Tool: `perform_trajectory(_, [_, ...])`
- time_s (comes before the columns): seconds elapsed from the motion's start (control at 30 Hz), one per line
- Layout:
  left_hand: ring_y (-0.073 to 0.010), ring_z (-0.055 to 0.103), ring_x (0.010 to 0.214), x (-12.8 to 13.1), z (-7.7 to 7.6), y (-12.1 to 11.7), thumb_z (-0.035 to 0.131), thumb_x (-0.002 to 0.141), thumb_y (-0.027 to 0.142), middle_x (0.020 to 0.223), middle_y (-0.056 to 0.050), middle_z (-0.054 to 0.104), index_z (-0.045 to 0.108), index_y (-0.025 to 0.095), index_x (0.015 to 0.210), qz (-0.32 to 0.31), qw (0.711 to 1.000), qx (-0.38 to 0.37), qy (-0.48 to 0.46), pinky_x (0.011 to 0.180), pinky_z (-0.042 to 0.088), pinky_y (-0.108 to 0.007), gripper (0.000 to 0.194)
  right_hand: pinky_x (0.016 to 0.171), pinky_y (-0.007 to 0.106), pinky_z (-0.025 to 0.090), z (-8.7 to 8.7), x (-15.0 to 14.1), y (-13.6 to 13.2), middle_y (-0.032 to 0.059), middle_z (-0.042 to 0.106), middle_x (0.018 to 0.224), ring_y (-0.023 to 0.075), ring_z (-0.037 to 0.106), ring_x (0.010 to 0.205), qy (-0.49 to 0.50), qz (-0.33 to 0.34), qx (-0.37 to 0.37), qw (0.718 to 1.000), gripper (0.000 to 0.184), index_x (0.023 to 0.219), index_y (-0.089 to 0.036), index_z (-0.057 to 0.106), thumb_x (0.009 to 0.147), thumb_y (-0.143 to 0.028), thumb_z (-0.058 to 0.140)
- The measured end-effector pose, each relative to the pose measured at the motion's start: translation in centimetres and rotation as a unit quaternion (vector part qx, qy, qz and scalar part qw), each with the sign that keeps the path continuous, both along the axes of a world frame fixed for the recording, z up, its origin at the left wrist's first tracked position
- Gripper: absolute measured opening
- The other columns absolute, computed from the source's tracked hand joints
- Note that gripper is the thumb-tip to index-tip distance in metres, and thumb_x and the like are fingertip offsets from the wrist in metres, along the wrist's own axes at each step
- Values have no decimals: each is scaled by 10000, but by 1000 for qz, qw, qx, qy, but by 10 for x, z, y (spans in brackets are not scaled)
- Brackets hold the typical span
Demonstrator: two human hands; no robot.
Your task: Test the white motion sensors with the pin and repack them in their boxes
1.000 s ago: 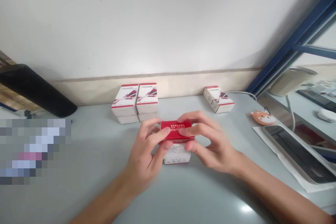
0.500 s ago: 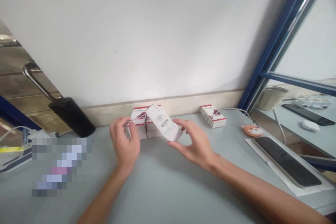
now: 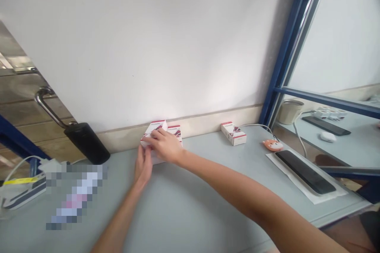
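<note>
A small white-and-red cardboard box (image 3: 154, 125) sits on top of similar boxes against the wall, its printed face turned up. My right hand (image 3: 166, 145) reaches across to the left and grips this upper box from above, covering much of it. Below it, my left hand (image 3: 143, 166) rests its outstretched fingers against the left side of the boxes. Another white-and-red box (image 3: 175, 130) shows just behind my right hand. The lower boxes are mostly hidden by both hands.
One more white-and-red box (image 3: 233, 133) lies farther right by the wall. A phone (image 3: 305, 172) on a white sheet and an orange animal-faced case (image 3: 272, 145) are at the right. Leftward stand a black cylinder (image 3: 87, 142) and a power strip (image 3: 25, 194).
My right hand has carried the white box left onto the other boxes and turned its red-printed face upward. My left hand has dropped slightly lower along their side. The view has shifted right.
</note>
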State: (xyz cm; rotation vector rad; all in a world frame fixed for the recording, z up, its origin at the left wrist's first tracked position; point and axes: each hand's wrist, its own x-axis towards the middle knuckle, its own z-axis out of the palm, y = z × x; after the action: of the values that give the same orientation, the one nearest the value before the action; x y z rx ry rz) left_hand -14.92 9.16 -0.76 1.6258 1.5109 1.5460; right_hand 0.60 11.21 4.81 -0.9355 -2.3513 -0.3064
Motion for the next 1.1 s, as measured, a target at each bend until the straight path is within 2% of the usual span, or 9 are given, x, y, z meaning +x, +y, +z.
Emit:
perform_trajectory(0.23, [-320,644,1311,-4,-4,0,500,993,650,1531,-144,585,417,246,1566,-45,999,18,8,1122,501,-429,706,786,336,554,-10,12,-2,78,590,1418,255,498,1215,7,-9,-22,1000,430,1500,-310,536,1075,-269,480])
perform_trajectory(0.53, [-321,650,1300,-7,-10,12,511,1003,584,1400,-165,672,490,209,1479,-13,999,17,26,1154,468,-489,606,990,402,525,-15,-9,-2,96,604,1393,259,563,1185,67,-44,-14,997,432,1472,-298,571,1049,-231,516])
perform_trajectory(0.63, [-327,634,1319,-6,-6,12,516,995,600,1409,-170,663,503,202,1465,-13,999,22,31,1169,456,-488,616,1008,384,517,-13,3,-12,87,574,1452,240,584,1187,95,-39,-21,994,425,1504,-318,540,1086,-297,468])
perform_trajectory(0.73, [-327,634,1318,-6,-3,12,499,994,636,1445,-164,643,503,202,1470,-34,999,25,31,1159,478,-476,645,1026,380,493,-12,56,-26,104,554,1487,218,613,1133,95,-39,-23,994,466,1541,-317,499,1077,-284,475])
perform_trajectory(0.8, [-320,614,1346,-8,-1,13,504,989,648,1486,-146,620,504,215,1476,-52,998,28,27,1174,474,-462,651,1064,388,451,-16,114,-33,101,615,1405,229,612,1150,77,-135,-40,987,440,1463,-318,591,1040,-223,518])
perform_trajectory(0.87, [-322,588,1381,-12,1,15,546,974,640,1498,-121,617,517,237,1470,-59,998,22,13,1201,456,-471,640,1106,408,408,-25,178,-37,120,618,1392,256,585,1215,96,-280,-79,952,375,1386,-284,649,1040,-246,509])
perform_trajectory(0.97, [-352,599,1367,-16,3,16,639,922,612,1461,-101,647,545,262,1443,-47,999,-9,-17,1196,465,-535,636,1099,538,377,-40,255,-38,269,554,1408,396,495,1326,126,-404,-109,899,499,1434,-112,574,1029,-400,523])
perform_trajectory(1.03, [-367,596,1368,-19,4,15,676,896,608,1452,-97,656,550,277,1437,-32,999,-30,-28,1193,456,-576,647,1016,518,434,-47,283,-38,257,623,1292,409,566,1230,133,-458,-160,864,598,1426,-110,570,1005,-533,531])
perform_trajectory(1.1, [-371,599,1358,-21,4,14,698,879,623,1438,-93,667,547,293,1436,-28,998,-47,-29,1183,457,-594,665,932,459,475,-51,295,-38,216,668,1221,386,628,1136,128,-471,-203,849,646,1433,-148,566,979,-605,538])
